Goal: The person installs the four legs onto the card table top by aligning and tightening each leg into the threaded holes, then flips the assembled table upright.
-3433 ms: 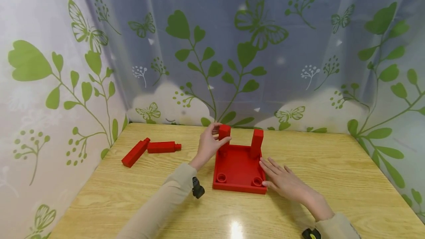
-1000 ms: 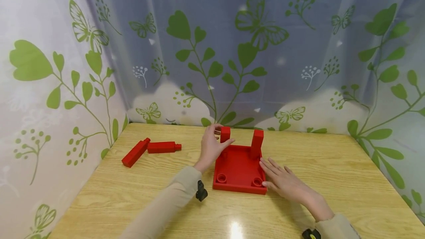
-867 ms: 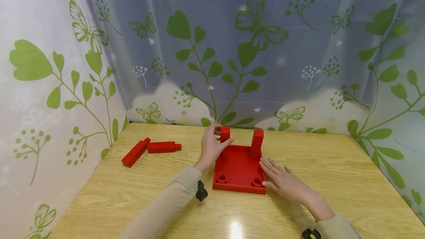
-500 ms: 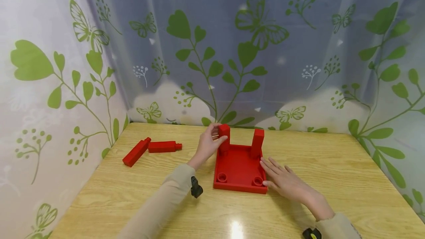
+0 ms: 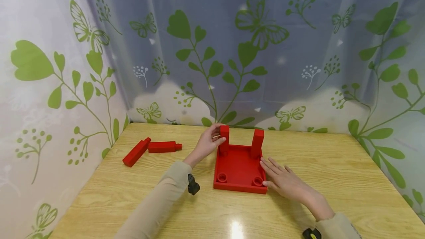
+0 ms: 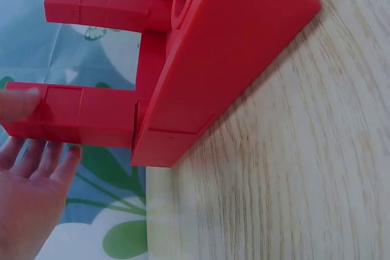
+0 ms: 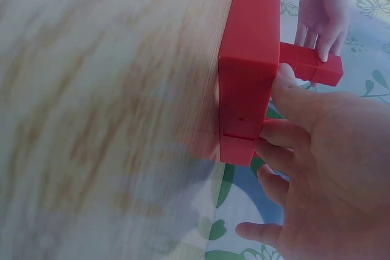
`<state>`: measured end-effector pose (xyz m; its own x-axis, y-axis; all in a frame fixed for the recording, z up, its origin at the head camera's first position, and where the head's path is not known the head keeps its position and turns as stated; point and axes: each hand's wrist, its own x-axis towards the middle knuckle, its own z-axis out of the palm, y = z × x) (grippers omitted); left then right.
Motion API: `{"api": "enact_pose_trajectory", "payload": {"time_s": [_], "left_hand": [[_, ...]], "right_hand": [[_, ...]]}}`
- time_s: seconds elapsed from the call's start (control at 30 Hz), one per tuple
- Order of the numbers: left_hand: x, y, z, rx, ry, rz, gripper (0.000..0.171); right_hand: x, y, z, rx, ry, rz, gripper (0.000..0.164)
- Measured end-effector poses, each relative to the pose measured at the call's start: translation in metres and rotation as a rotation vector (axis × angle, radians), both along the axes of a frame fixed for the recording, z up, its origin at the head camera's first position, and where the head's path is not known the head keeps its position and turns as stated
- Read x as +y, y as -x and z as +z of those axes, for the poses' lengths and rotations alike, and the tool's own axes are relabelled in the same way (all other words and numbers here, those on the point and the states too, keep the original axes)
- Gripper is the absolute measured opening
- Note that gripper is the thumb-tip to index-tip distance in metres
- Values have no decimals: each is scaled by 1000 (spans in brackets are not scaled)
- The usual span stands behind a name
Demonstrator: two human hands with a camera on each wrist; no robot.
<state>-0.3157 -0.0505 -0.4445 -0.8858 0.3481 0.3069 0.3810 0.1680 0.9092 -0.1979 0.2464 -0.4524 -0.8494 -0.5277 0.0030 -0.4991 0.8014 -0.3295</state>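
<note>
A square red tabletop (image 5: 239,167) lies underside up on the wooden table, with a raised rim and round sockets in its two near corners. At its far left corner stands a red square leg (image 5: 224,139), which my left hand (image 5: 206,143) grips near the top. The left wrist view shows the thumb on one side of this leg and the fingers on the other. A second red leg (image 5: 257,144) stands upright in the far right corner. My right hand (image 5: 285,182) rests against the tabletop's right edge, fingers extended, with fingertips and thumb touching the rim.
Two loose red legs, each with a threaded-looking round end, lie on the wooden table (image 5: 109,194) at the left: one slanted leg (image 5: 136,152) and one sideways leg (image 5: 164,146). A printed curtain (image 5: 212,47) hangs behind the table's far edge.
My left hand has turned about the far left leg, its wrist swinging to the left and its thumb drawing back across the leg. My right hand and the tabletop hold still.
</note>
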Motion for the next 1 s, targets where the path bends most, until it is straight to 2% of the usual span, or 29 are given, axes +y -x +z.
{"api": "enact_pose_trajectory", "payload": {"time_s": [0.13,0.27,0.33,0.4,0.5,0.63,0.73,1.0], "left_hand": [[5,-8,3,34,27,89,58],[14,-13,0,90,70,248,60],[18,-12,-5,127,106,316,61],[21,-13,-5,152,122,364,61],[24,-15,-4,162,127,397,59],[23,-15,-4,153,115,396,55],[20,-14,-5,148,95,358,53],[6,-10,-4,148,61,130,46]], "right_hand": [[0,0,0,0,0,0,68],[0,0,0,-4,-2,-1,67],[0,0,-1,-6,-2,-1,67],[0,0,-1,-5,-2,-1,67],[-1,0,-2,-8,0,0,68],[-1,1,-2,-6,-2,1,68],[0,1,-2,-2,-4,0,68],[0,1,-2,-4,-4,0,68]]}}
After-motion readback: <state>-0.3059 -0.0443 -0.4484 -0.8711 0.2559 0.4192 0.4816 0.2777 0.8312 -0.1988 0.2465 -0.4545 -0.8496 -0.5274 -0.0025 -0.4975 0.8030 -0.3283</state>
